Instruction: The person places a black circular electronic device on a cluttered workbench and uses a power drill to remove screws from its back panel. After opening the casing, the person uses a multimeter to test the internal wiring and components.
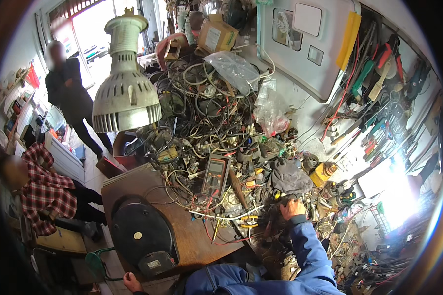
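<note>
- The right hand is set against the clutter right of centre, just below a grey cloth; whether anything is gripped cannot be told.
- The left hand is held well apart from it, at the lower left, near a black device; its grip cannot be made out.
- The device is laid on the brown tabletop, lower left.
- A multimeter is seen near the centre, with pliers below right.

From here: round appliance black, tabletop brown, work sleeve blue, lamp off-white, cardboard box tan; bystander's shirt red-and-dark plaid.
</note>
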Available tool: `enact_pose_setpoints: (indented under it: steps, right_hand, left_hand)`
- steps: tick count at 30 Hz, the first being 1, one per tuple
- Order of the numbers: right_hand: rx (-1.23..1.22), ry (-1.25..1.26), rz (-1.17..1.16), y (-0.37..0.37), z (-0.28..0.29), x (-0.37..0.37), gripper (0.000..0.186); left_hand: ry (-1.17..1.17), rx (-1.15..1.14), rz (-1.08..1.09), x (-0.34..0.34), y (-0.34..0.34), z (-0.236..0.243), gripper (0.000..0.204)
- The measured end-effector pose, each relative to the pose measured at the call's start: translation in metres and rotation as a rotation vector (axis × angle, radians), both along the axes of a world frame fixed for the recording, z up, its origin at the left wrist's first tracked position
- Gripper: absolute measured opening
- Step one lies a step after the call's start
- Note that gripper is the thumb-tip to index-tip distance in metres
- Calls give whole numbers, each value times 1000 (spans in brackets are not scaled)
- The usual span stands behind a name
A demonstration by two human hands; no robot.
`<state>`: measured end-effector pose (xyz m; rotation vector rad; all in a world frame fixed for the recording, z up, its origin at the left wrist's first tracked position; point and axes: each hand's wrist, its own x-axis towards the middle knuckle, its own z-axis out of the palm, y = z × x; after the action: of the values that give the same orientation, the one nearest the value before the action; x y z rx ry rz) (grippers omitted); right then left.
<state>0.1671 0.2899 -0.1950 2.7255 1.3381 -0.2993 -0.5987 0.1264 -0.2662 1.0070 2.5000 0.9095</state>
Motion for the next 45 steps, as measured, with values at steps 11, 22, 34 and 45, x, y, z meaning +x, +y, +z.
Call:
enact_pose_setpoints:
  steps: [11,22,34,45]
  right_hand:
    - [-102,154,-135,-24,-3,-5,116]
    - [262,574,-116,-32,39,25,42]
    - [966,1548,162,-141,219,-105,58]
    - [418,1037,129,-170,204,-308,28]
  left_hand:
    - [-91,-50,253,-11,-29,-52,39]
    - [-291,77,61,-33,11,-47,38]
    - [-462,17,-3,-11,75,-20,68]
    - [-975,182,-77,-45,132,2,58]
